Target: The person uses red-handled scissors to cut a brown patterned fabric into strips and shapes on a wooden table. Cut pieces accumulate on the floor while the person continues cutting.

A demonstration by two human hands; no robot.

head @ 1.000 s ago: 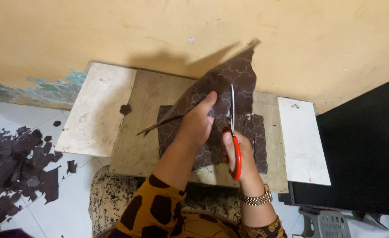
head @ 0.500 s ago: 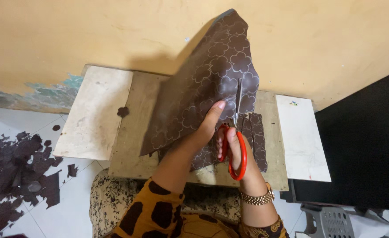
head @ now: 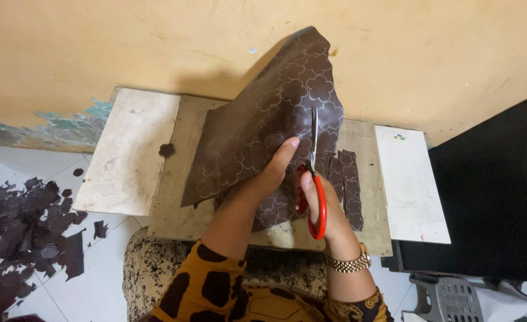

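A large brown sheet with a pale flower outline pattern [head: 263,125] is lifted off the wooden board [head: 180,197] and leans toward the wall. My left hand [head: 272,170] grips its lower right edge, thumb on top. My right hand [head: 320,200] holds red-handled scissors [head: 312,179], whose blades point up along the sheet's right side and cut into it. Cut brown strips [head: 344,179] lie on the board beneath my hands.
A pale slab [head: 129,155] lies left of the board and a white slab [head: 406,179] right of it. Brown offcuts [head: 19,226] litter the tiled floor at left. A black panel [head: 490,197] stands at right, a grey plastic stool [head: 448,295] below it.
The sheet was raised from nearly edge-on to a broad face toward me. The scissors have moved upward along its right side, and my left hand has shifted up with it.
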